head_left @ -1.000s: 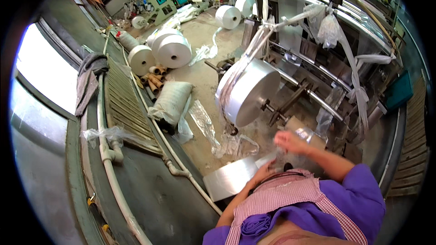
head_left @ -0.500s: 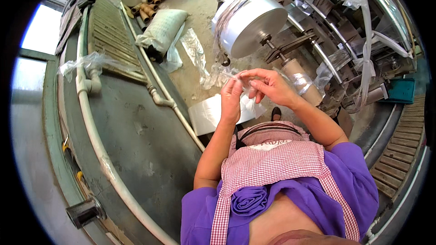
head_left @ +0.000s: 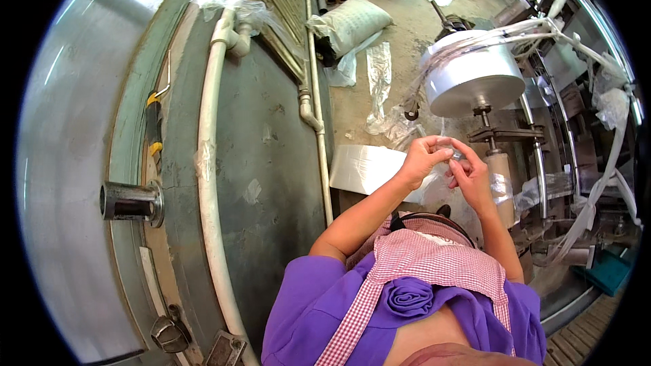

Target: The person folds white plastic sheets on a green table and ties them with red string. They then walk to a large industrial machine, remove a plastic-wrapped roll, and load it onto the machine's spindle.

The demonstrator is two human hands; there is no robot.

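Nearest, both hands meet at chest height: left hand [head_left: 422,158] and right hand [head_left: 469,175] pinch a scrap of clear plastic film [head_left: 449,150] between fingertips. Judged light, limp, slippery; grip its edge. Beyond, the white film roll [head_left: 472,80] on its spindle.

A single head-worn fisheye view looks steeply down, close over both hands, left hand [head_left: 422,160] and right hand [head_left: 472,180]; the bent rim probably distorts the floor [head_left: 400,34].
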